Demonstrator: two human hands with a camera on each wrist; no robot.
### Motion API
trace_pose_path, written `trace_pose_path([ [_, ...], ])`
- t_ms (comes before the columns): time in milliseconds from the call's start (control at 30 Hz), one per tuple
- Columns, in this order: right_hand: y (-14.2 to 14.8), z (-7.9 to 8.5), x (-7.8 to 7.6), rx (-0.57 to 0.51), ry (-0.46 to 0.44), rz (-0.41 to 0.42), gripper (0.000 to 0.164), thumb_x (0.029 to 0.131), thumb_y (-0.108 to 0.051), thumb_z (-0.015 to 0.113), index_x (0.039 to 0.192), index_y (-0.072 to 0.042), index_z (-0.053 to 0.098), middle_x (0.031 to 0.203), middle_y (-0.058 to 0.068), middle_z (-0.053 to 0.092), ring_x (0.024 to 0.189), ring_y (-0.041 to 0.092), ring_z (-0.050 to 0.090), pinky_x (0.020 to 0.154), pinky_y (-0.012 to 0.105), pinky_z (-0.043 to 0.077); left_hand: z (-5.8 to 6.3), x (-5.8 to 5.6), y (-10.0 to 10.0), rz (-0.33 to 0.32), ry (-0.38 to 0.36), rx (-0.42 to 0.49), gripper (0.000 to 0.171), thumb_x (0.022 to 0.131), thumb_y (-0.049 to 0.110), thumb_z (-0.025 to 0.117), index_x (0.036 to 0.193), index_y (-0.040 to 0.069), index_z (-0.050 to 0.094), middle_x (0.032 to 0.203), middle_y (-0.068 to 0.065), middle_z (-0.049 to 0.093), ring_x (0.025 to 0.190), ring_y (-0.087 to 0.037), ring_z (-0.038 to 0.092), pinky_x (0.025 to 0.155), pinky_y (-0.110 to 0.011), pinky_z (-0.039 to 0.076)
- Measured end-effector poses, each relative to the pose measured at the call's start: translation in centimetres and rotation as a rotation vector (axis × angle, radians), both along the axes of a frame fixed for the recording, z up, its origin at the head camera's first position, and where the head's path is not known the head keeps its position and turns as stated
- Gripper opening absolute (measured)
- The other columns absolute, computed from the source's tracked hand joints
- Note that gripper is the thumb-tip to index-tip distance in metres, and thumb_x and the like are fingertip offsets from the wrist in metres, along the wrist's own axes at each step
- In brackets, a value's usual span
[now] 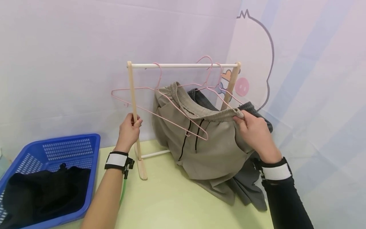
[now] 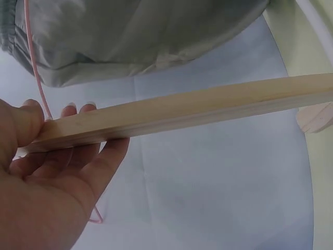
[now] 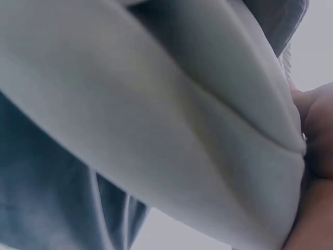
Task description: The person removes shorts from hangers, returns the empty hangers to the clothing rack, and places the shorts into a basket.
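My left hand grips the left wooden post of a small clothes rack, thumb on one side and fingers on the other. At the right, my right hand pinches the waistband end of khaki drawstring pants. A pink hanger runs into that waistband, its hook arching above the white rod. Behind hang dark grey pants, partly hidden, with another pink hanger above them. In front of the khaki pants, a bare pink hanger hangs from the rod near the left post.
A blue plastic basket with black clothing in it stands at the left on the pale yellow-green table. The rack's wooden foot rests on the table. A light curtain closes off the back and right.
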State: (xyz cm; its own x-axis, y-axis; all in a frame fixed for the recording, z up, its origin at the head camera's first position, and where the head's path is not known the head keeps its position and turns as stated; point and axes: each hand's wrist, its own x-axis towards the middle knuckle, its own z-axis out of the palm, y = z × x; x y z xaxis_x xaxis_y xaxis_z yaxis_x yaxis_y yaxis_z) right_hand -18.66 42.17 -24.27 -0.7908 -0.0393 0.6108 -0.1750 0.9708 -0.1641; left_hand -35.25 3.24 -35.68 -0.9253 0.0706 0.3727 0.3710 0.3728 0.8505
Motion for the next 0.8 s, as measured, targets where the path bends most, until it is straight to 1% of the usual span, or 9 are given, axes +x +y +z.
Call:
trace_pose_path([
  [133,0.9,-0.5,1.3,-0.007,-0.031,-0.010,0.034,0.109,-0.032,0.056,0.081,-0.014,0.048,0.058,0.000,0.034,0.046,0.016,0.032,0.047,0.032,0.031,0.1,0.1,0.0,-0.002,0.009,-0.001,0.023,0.110,0.019,0.051,0.123,0.001,0.054,0.115,-0.022,0.065,0.110,-0.039,0.066,0.081,-0.049,0.052],
  [333,2.0,-2.0,2.3,-0.020,-0.083,-0.026,0.035,0.109,-0.034,0.055,0.081,-0.014,0.048,0.058,-0.002,0.032,0.046,0.014,0.032,0.047,0.031,0.030,-0.1,0.0,0.0,0.002,0.015,-0.005,0.024,0.111,0.021,0.051,0.123,0.001,0.054,0.114,-0.022,0.064,0.109,-0.039,0.066,0.081,-0.049,0.051],
  [500,2.8,-3.8,3.1,-0.031,-0.125,-0.025,0.030,0.109,-0.031,0.056,0.084,-0.014,0.053,0.057,-0.004,0.032,0.046,0.013,0.031,0.047,0.031,0.030,-0.2,-0.1,0.1,-0.001,0.007,-0.008,0.024,0.110,0.022,0.052,0.122,0.001,0.054,0.113,-0.021,0.065,0.107,-0.038,0.067,0.079,-0.048,0.051],
  [667,3.7,-6.0,4.4,-0.048,-0.183,-0.032,0.027,0.108,-0.030,0.057,0.086,-0.015,0.055,0.057,-0.007,0.030,0.046,0.010,0.029,0.048,0.030,0.029,-0.2,-0.1,-0.1,-0.007,0.014,-0.014,0.025,0.111,0.023,0.051,0.123,0.002,0.054,0.112,-0.021,0.065,0.105,-0.038,0.066,0.077,-0.048,0.051],
  [800,4.4,-7.5,5.5,-0.031,-0.171,-0.005,0.026,0.105,-0.025,0.063,0.082,-0.018,0.053,0.057,-0.011,0.027,0.047,0.006,0.025,0.048,0.028,0.028,-0.1,-0.1,-0.2,-0.012,0.015,-0.012,0.026,0.111,0.024,0.051,0.124,0.001,0.054,0.112,-0.021,0.064,0.106,-0.038,0.066,0.078,-0.049,0.051],
])
